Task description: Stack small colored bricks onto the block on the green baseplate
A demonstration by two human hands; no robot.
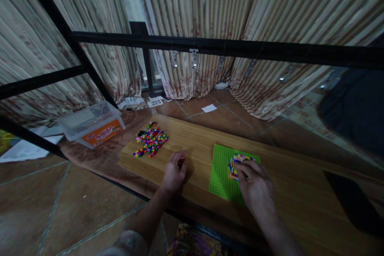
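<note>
A bright green studded baseplate (218,172) lies on the wooden board, with a small multicoloured brick structure (233,167) built up on it. Over that structure my right hand (256,184) is closed, thumb and forefinger pinched at its top; whatever they hold is hidden. My left hand (175,172) hovers left of the baseplate with fingers curled together, and what lies inside them does not show. Farther left on the board is a loose heap of small coloured bricks (151,141).
The wooden board (192,136) rests on a brown cloth-covered surface (90,160). A clear plastic box (93,124) with an orange label stands at the left. A dark flat object (354,202) lies at the right. A black metal bar (210,46) crosses before striped curtains (192,8).
</note>
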